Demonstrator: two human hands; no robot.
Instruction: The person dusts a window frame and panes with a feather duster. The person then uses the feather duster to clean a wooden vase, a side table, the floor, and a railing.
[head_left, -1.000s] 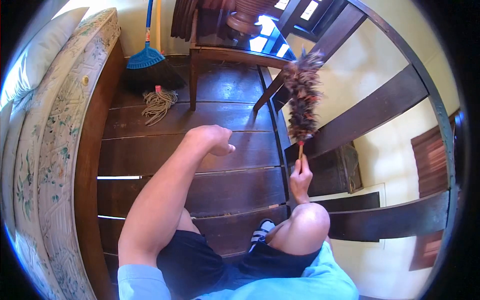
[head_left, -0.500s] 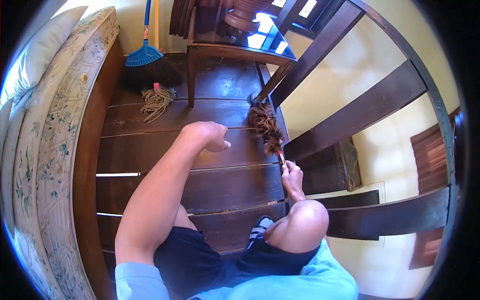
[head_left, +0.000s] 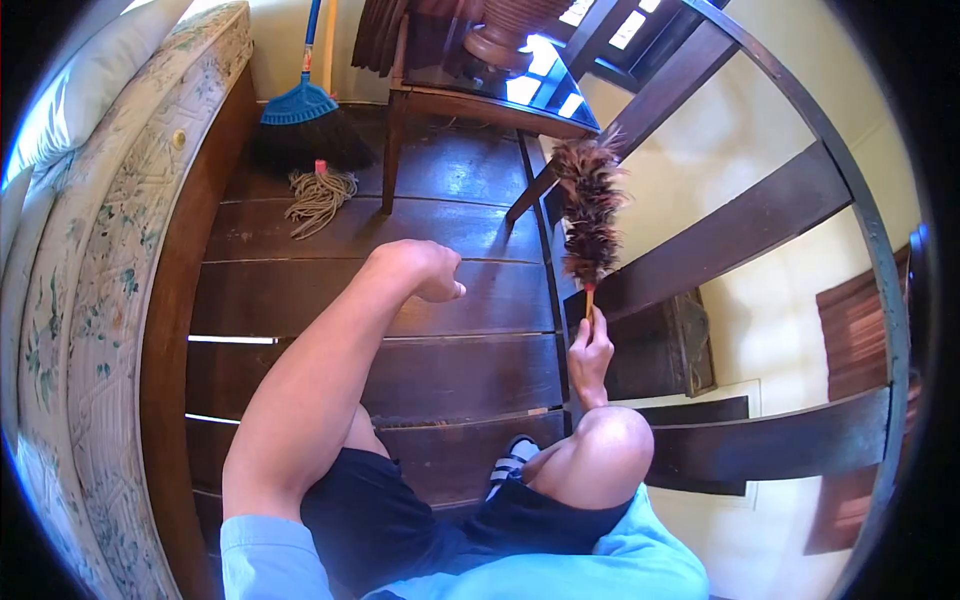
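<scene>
My right hand [head_left: 590,350] is closed round the thin handle of a brown feather duster [head_left: 592,205], just below its red collar. The duster points up and away from me, its feathers overlapping the dark wooden railing [head_left: 665,115] and the corner by the table's leg. Out in front of me over the floorboards is my left hand [head_left: 428,272], bent down at the wrist with its fingers curled in. Nothing shows in it, though most of its fingers are hidden under the back of the hand.
A glass-topped wooden table [head_left: 500,112] bearing a ribbed brown base stands ahead. A blue broom [head_left: 300,105] and a string mop [head_left: 320,200] lean near the wall. Along the left runs a bed with a floral mattress [head_left: 120,250]. The plank floor [head_left: 400,365] has gaps.
My right hand has lifted and swung the feather duster to the right and upward, away from the floor edge towards the railing. My left hand has stayed almost still.
</scene>
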